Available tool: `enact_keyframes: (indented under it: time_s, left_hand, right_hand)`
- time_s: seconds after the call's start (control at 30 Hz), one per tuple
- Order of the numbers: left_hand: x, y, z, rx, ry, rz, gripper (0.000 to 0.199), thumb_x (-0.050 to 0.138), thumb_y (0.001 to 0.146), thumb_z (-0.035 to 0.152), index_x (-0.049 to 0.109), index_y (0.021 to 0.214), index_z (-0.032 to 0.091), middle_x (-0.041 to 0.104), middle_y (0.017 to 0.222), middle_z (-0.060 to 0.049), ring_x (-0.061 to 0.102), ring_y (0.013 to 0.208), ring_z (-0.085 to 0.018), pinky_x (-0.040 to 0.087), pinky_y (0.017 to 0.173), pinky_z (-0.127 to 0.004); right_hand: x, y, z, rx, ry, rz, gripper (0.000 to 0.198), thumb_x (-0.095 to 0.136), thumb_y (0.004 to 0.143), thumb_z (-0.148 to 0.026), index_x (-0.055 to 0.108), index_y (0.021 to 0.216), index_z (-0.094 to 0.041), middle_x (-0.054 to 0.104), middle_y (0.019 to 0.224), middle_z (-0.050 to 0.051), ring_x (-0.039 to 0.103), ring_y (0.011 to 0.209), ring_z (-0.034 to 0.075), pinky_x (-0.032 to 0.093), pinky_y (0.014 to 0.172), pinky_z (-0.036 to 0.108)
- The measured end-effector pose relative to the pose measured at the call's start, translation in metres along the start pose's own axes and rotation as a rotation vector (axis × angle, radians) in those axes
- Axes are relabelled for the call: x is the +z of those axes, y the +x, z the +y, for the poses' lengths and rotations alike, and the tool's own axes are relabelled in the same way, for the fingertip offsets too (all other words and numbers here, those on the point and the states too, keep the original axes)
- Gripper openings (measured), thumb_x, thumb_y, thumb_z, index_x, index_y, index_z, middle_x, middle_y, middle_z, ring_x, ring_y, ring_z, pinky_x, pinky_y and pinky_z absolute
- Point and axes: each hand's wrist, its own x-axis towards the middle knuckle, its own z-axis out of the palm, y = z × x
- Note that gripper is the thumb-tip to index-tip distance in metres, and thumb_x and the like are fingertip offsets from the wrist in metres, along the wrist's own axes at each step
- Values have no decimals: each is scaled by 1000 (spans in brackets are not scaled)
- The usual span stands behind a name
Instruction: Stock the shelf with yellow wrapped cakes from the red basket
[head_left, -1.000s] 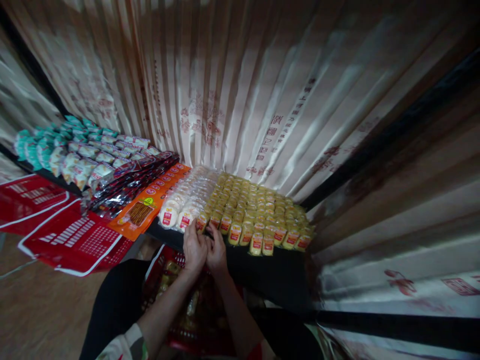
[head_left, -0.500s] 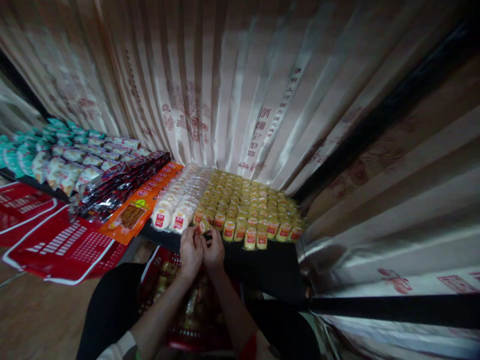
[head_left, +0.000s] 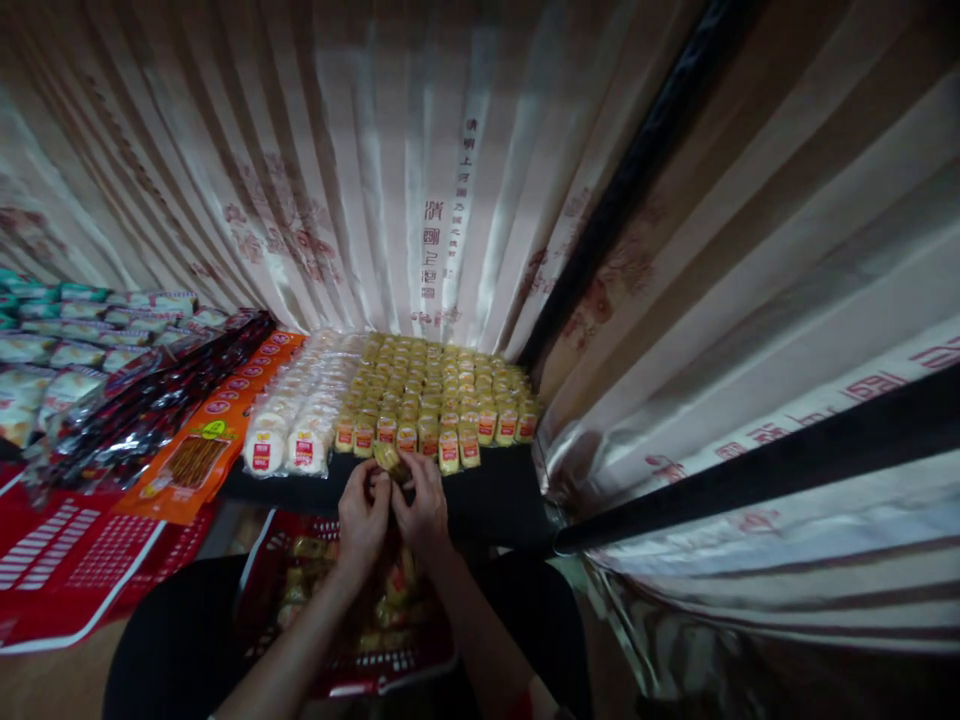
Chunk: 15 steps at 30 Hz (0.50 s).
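My left hand [head_left: 363, 508] and my right hand [head_left: 423, 502] are close together in front of the shelf, fingertips pinched around a small yellow packaged snack [head_left: 388, 460]. It tilts up between them, its lower part hidden by my fingers. Just beyond are tight rows of matching yellow packaged snacks [head_left: 428, 436] with red labels, standing on the black shelf [head_left: 487, 490]. Below my hands, a red basket [head_left: 255, 560] sits between my knees and holds more loose yellow packs [head_left: 401, 610]; my forearms cover part of it.
Left of the yellow rows stand round white packaged snacks [head_left: 305, 450]. Beside them lie an orange snack bag [head_left: 196, 455], dark glossy packets [head_left: 150, 395] and white-and-green bags [head_left: 79, 355]. More red baskets [head_left: 67, 560] are at lower left. Pleated curtains [head_left: 360, 180] hang behind.
The view has turned to the right, so the shelf goods appear further left. Both hands keep the yellow packaged snack between them, a little nearer my body than the rows.
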Motion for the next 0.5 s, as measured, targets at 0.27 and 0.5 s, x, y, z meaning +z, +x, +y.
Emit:
enact_keyframes:
  time_s: [0.27,0.5]
  left_hand:
    - [27,-11,14,128,52,-171,30,44,83,32,60,102,15,63,96,-9,60,91,-20,49,83,-36]
    - [44,-16,33,163,34,-201,27,46,82,29,63,100,18,54,108,-10,56,100,-20,50,81,-33]
  right_hand:
    - [-28,-6,24,75,-95,100,29,45,82,-24,56,109,-17,59,103,10,56,93,19,50,78,32]
    - [-49,-13,27,203,-99,164,29,47,82,-27,51,109,-17,56,100,8,55,62,11,50,64,27]
